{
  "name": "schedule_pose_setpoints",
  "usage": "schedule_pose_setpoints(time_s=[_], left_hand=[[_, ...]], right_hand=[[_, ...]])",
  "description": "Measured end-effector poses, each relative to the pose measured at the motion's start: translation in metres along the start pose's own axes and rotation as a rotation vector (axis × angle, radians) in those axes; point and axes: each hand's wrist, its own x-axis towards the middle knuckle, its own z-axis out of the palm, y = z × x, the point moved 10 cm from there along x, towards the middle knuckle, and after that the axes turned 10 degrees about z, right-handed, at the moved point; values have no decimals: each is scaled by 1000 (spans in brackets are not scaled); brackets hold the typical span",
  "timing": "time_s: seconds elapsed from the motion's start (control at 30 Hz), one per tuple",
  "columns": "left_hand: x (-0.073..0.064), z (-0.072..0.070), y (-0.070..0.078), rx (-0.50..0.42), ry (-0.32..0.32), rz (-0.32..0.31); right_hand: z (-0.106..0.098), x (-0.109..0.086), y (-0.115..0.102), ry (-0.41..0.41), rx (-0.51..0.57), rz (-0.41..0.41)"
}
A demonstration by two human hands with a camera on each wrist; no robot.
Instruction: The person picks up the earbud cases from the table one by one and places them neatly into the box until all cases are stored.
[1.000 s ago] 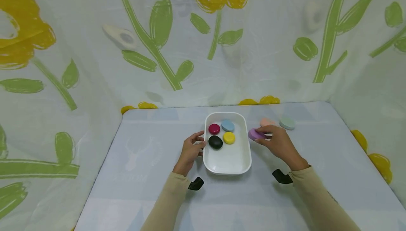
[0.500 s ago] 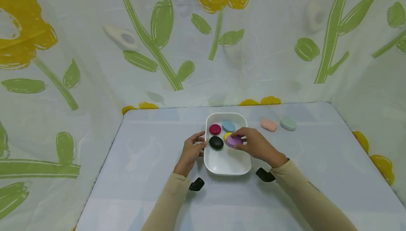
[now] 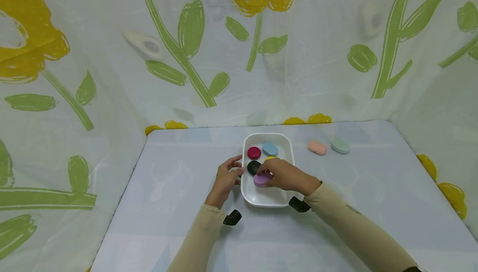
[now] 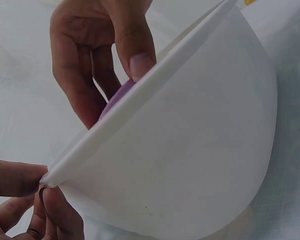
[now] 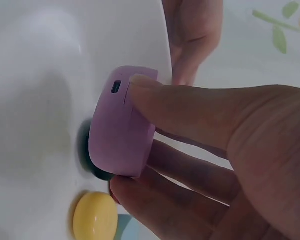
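My right hand (image 3: 285,175) holds a purple earbud case (image 5: 120,125) between thumb and fingers, low inside a white plastic tub (image 3: 254,197). The case's small port and lid seam show in the right wrist view. With thumb and finger, my left hand (image 3: 223,180) pinches the tub's left rim. Just beyond the purple case in the tub lies a black rounded case (image 3: 253,167). A yellow one (image 5: 96,216) is partly covered by my right hand in the head view. Farther back in the tub are a red round case (image 3: 254,153) and a light blue one (image 3: 270,149).
To the right of the tub, a pink case (image 3: 317,147) and a pale green case (image 3: 340,145) lie on the pale table (image 3: 179,205). Flower-printed cloth walls (image 3: 321,69) rise at the back and sides. A black wrist mount (image 3: 299,204) sits under my right wrist.
My right hand has carried the purple case from the tub's right side, over its rim, leftward and nearer to me inside it. The left hand has stayed at the rim.
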Motion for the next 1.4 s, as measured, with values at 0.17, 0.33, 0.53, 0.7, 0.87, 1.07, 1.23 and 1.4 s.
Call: schedule_pose_setpoints(time_s=[0.17, 0.33, 0.53, 0.7, 0.87, 1.07, 1.23, 1.4], left_hand=[[0, 0, 1, 3, -2, 15], [1, 1, 0, 8, -2, 7], [2, 2, 1, 12, 1, 11], [1, 2, 2, 19, 8, 9], [0, 2, 1, 28, 15, -9], [-2, 1, 1, 25, 17, -12], [-2, 1, 1, 19, 16, -10], [-2, 2, 2, 14, 15, -8]], right_hand=[[7, 5, -3, -6, -9, -29], [4, 0, 1, 7, 24, -34], [-26, -16, 26, 136, 102, -1], [-63, -35, 69, 362, 160, 85], [-88, -56, 119, 550, 202, 201], [-91, -63, 169, 582, 219, 306], [-83, -51, 196, 522, 207, 387], [-79, -41, 210, 505, 146, 420]])
